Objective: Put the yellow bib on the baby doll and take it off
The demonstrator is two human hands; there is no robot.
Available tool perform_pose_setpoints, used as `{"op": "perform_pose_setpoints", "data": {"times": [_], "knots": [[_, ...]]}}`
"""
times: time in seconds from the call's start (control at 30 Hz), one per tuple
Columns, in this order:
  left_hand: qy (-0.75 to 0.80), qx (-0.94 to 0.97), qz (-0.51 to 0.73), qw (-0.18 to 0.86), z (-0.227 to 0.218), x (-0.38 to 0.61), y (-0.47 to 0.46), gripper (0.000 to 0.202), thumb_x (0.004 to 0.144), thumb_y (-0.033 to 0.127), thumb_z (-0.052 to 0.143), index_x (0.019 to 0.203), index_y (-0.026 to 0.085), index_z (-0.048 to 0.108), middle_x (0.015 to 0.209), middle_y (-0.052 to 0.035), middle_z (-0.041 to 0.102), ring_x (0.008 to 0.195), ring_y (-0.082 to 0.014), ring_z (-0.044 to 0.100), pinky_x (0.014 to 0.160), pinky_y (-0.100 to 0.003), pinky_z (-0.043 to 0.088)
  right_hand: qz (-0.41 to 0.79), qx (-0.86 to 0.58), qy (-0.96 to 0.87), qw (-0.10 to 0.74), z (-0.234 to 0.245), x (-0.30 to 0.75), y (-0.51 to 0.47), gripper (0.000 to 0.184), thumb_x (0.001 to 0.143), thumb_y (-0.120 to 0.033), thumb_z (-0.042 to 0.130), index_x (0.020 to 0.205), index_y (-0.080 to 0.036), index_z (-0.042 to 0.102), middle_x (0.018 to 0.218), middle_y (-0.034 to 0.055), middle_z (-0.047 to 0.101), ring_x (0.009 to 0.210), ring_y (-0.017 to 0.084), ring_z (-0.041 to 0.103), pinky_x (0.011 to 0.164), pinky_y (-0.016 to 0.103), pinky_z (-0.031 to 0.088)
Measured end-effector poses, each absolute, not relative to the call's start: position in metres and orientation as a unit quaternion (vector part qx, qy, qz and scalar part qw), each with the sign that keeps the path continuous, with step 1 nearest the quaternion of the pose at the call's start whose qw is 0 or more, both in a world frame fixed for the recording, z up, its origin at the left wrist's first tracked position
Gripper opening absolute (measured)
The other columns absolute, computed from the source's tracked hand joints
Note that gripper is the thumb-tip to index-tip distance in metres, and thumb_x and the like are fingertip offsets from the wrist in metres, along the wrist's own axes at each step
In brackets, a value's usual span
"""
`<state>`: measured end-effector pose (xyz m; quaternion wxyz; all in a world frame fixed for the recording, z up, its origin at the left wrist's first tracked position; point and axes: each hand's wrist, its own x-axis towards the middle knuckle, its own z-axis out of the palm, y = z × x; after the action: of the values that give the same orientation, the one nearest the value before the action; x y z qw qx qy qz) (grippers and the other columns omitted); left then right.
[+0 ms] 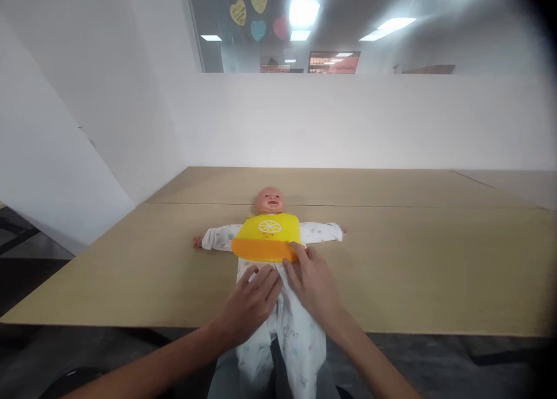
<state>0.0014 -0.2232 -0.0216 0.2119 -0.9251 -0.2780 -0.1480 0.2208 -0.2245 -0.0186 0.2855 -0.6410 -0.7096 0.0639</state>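
Baby doll (270, 213) lies face-up on the table (413, 260), arms spread, head away from the camera, legs hanging off the near edge twd the person. It wears a white printed sleepsuit (296, 329) and a yellow bib (268, 231) w/ a lemon print; the bib's orange catch-pocket (261, 250) sits across the chest.

Left hand (250, 303) rests flat on the doll's belly just below the bib, fingers loosely together, holding nothing. Right hand (315, 283) lies beside it on the doll's right-of-centre torso, fingers extended, tips touching the pocket's lower rim; nothing gripped that I can see.

Judgement: the hands seem to be working at the doll's middle, at the suit fabric or the bib edge. To do it well: keep the left palm pinning the torso so the doll doesn't slide off the near edge, work w/ fingertips only, smooth the cloth away from the bib, don't drag the pocket sideways.

Table is pale wood-look, matte, w/ a seam running behind the doll's head. Beyond the doll: white partition wall, above it glass w/ paper hearts (256, 4), ceiling strip lights (303, 11). Floor on the doll's left is dark.
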Motion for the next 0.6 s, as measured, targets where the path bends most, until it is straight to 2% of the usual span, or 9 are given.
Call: {"op": "perform_pose_setpoints", "data": {"times": [0.07,0.2,0.27,0.33,0.4,0.47,0.53,0.6], "knots": [[-0.278,-0.920,-0.134,0.242,-0.019,0.009,-0.216,0.030,0.108,0.010,0.055,0.133,0.015,0.070,0.120,-0.0129,0.078,0.112,-0.0294,0.072,0.098,-0.045,0.056,0.073,-0.645,-0.693,0.313,-0.020,0.214,-0.222,0.047,0.112,-0.044,0.048,0.148,-0.022,0.068,0.117,0.0181,0.069,0.105,0.034,0.073,0.093,0.053,0.064],[-0.283,-0.916,-0.111,0.261,-0.012,0.015,-0.207,0.024,0.102,0.001,0.056,0.110,0.013,0.075,0.100,-0.0108,0.076,0.091,-0.0278,0.071,0.081,-0.041,0.056,0.101,-0.596,-0.691,0.396,-0.019,0.218,-0.210,0.036,0.111,-0.038,0.049,0.129,-0.021,0.075,0.119,0.0158,0.061,0.108,0.030,0.066,0.097,0.051,0.063],[-0.294,-0.912,-0.101,0.270,-0.011,0.017,-0.207,0.026,0.099,-0.002,0.055,0.106,0.013,0.076,0.100,-0.0122,0.077,0.090,-0.0286,0.072,0.079,-0.041,0.056,0.105,-0.563,-0.683,0.454,-0.016,0.229,-0.202,0.031,0.110,-0.032,0.048,0.116,-0.020,0.076,0.120,0.0146,0.058,0.113,0.028,0.063,0.104,0.049,0.061],[-0.305,-0.909,-0.093,0.269,-0.012,0.018,-0.209,0.029,0.097,-0.004,0.055,0.110,0.011,0.076,0.105,-0.0143,0.078,0.093,-0.0295,0.073,0.079,-0.041,0.057,0.106,-0.546,-0.667,0.495,-0.013,0.241,-0.197,0.028,0.110,-0.034,0.051,0.111,-0.021,0.075,0.120,0.0137,0.057,0.117,0.028,0.062,0.108,0.049,0.059],[-0.302,-0.917,-0.071,0.250,-0.010,0.015,-0.211,0.031,0.096,-0.004,0.057,0.114,0.010,0.077,0.109,-0.0160,0.079,0.095,-0.0305,0.074,0.078,-0.041,0.058,0.138,-0.529,-0.681,0.487,-0.011,0.254,-0.198,0.025,0.108,-0.036,0.056,0.111,-0.022,0.076,0.118,0.0123,0.059,0.113,0.027,0.063,0.106,0.048,0.059],[-0.272,-0.943,-0.042,0.190,0.001,0.008,-0.212,0.022,0.097,0.003,0.064,0.110,0.012,0.079,0.105,-0.0155,0.080,0.093,-0.0310,0.075,0.076,-0.040,0.058,0.202,-0.498,-0.726,0.429,-0.010,0.267,-0.202,0.020,0.105,-0.035,0.063,0.113,-0.023,0.077,0.114,0.0104,0.063,0.107,0.026,0.065,0.101,0.045,0.059],[-0.230,-0.970,-0.037,0.066,0.022,-0.006,-0.211,0.009,0.100,0.023,0.073,0.102,0.018,0.081,0.099,-0.0116,0.081,0.088,-0.0290,0.076,0.075,-0.038,0.058,0.255,-0.475,-0.758,0.366,-0.008,0.278,-0.208,0.020,0.103,-0.033,0.064,0.116,-0.025,0.078,0.112,0.0086,0.067,0.103,0.024,0.066,0.096,0.041,0.058],[-0.216,-0.968,-0.077,-0.097,0.050,-0.021,-0.205,0.019,0.100,0.042,0.078,0.099,0.024,0.083,0.096,-0.0054,0.084,0.084,-0.0236,0.077,0.078,-0.033,0.057,0.274,-0.481,-0.760,0.339,-0.003,0.289,-0.208,0.023,0.104,-0.037,0.062,0.115,-0.026,0.079,0.105,0.0064,0.069,0.095,0.022,0.065,0.087,0.035,0.054]]}}
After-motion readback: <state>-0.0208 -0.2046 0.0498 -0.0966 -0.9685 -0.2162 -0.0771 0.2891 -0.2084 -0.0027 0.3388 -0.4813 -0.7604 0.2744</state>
